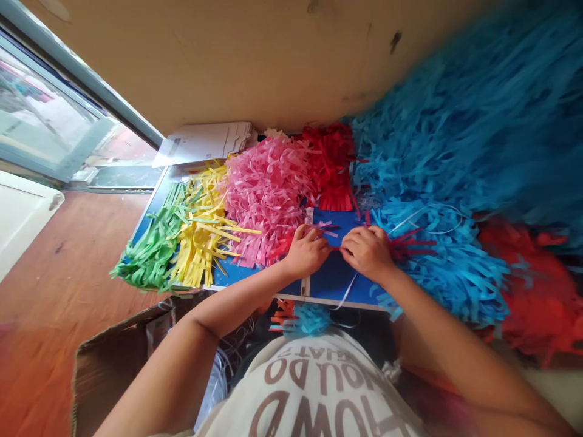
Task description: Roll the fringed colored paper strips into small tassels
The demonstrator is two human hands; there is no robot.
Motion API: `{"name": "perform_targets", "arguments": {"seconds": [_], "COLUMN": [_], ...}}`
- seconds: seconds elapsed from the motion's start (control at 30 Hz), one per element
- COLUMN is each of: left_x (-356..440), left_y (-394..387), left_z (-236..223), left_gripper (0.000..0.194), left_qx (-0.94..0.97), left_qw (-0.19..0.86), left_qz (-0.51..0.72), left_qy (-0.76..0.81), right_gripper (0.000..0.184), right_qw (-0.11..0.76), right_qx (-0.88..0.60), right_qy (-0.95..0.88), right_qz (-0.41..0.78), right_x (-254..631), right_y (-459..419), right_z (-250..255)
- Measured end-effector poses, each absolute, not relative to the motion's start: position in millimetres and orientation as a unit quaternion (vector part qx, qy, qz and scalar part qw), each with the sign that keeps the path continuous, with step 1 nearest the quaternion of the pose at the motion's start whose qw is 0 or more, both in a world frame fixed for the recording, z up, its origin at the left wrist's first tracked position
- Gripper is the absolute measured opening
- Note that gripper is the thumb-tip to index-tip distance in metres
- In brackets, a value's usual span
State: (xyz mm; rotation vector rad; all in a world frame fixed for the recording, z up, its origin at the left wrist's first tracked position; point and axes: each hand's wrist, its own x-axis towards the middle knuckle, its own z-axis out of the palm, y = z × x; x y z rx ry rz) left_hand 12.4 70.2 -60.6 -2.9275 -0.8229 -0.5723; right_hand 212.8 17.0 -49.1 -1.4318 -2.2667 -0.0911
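Observation:
A red tissue-paper tassel point(412, 243) stretches sideways between my two hands, above the blue tabletop point(330, 283). Its middle looks narrow, and fringe strips stick out past my right hand. My left hand point(308, 250) is closed on one side of it, fingers pinched together. On the other side, my right hand point(368, 250) pinches it close to the middle. Fingers cover much of the paper. A thin white string point(350, 290) hangs over the table's front edge below my right hand.
Green point(152, 249), yellow point(200, 233), pink point(271, 188) and red fringe piles point(332, 164) line the table's left and back. Blue fringe point(446, 261) heaps up on the right, beside more red fringe point(537, 285). White papers point(204, 142) lie by the wall. A cardboard box point(113, 364) stands below.

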Motion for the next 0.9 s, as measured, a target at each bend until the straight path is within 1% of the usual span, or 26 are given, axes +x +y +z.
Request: {"name": "perform_targets", "arguments": {"seconds": [0.07, 0.2, 0.27, 0.43, 0.57, 0.7, 0.8, 0.9], "left_x": [10.6, -0.2, -8.0, -21.9, -24.1, -25.8, -26.0, -22.3], "left_y": [71.0, 71.1, 71.3, 74.0, 79.7, 83.1, 81.6, 79.2], "left_z": [-64.4, -69.9, -71.3, -75.6, -77.5, -75.3, -72.5, -70.1], "left_gripper": [0.023, 0.027, 0.026, 0.025, 0.022, 0.024, 0.024, 0.026], "left_qx": [-0.942, -0.943, -0.949, -0.946, -0.933, -0.915, -0.903, -0.897], "left_qw": [0.016, -0.005, -0.012, -0.041, -0.119, -0.178, -0.182, -0.16], "left_qz": [-0.191, -0.167, -0.153, -0.176, -0.169, -0.159, -0.181, -0.178], "left_qy": [-0.277, -0.287, -0.276, -0.269, -0.296, -0.326, -0.344, -0.373], "right_gripper": [0.01, 0.023, 0.025, 0.02, 0.014, 0.015, 0.015, 0.013], "right_qw": [0.213, 0.197, 0.193, 0.198, 0.224, 0.242, 0.24, 0.24], "right_qx": [-0.523, -0.521, -0.527, -0.522, -0.536, -0.561, -0.574, -0.585], "right_qy": [-0.823, -0.825, -0.822, -0.826, -0.814, -0.791, -0.781, -0.772], "right_qz": [-0.052, -0.094, -0.098, -0.071, -0.01, 0.038, 0.055, 0.068], "right_x": [208.5, 205.9, 209.7, 224.4, 233.2, 236.3, 235.9, 233.6], "right_y": [13.7, 6.5, 4.3, 3.0, 4.6, 6.6, 7.5, 8.4], "right_z": [-47.7, -54.3, -58.9, -63.3, -67.4, -73.7, -75.0, -73.2]}}
